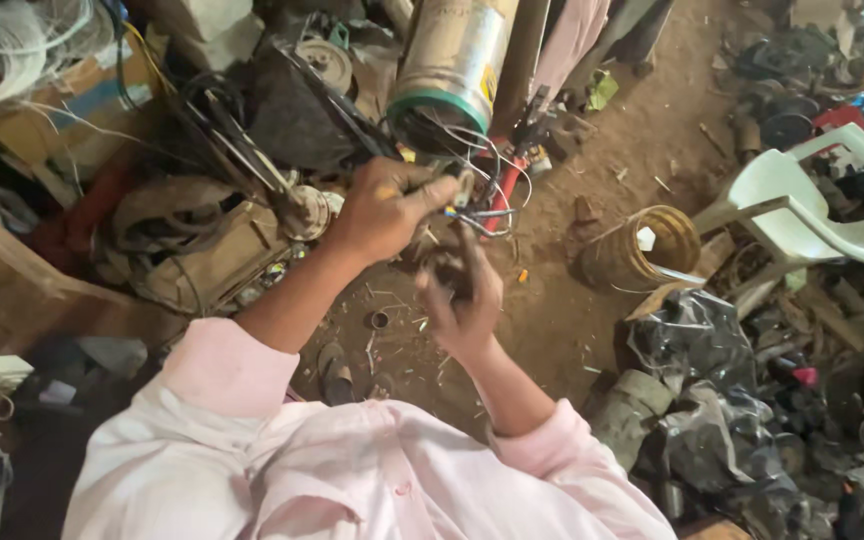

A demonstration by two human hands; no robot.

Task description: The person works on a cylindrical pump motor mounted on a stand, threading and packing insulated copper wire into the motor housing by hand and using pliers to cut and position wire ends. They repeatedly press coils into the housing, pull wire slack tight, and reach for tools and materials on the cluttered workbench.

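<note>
My left hand [387,208] is closed around a bundle of thin wires [482,195] that come out of the open end of a long metal cylinder, a motor body [449,68] with a green ring. A small yellow piece shows between its fingers. My right hand [462,295] is just below, blurred, fingers half curled toward the same wire ends; whether it grips anything I cannot tell. A red-handled tool [507,175] lies beside the wires against the cylinder.
Dirt floor with metal scraps. A copper winding coil [642,250] sits at right, a white plastic chair [822,205] beyond it. Motor parts and cables [252,170] pile at left, black bags [712,400] at lower right.
</note>
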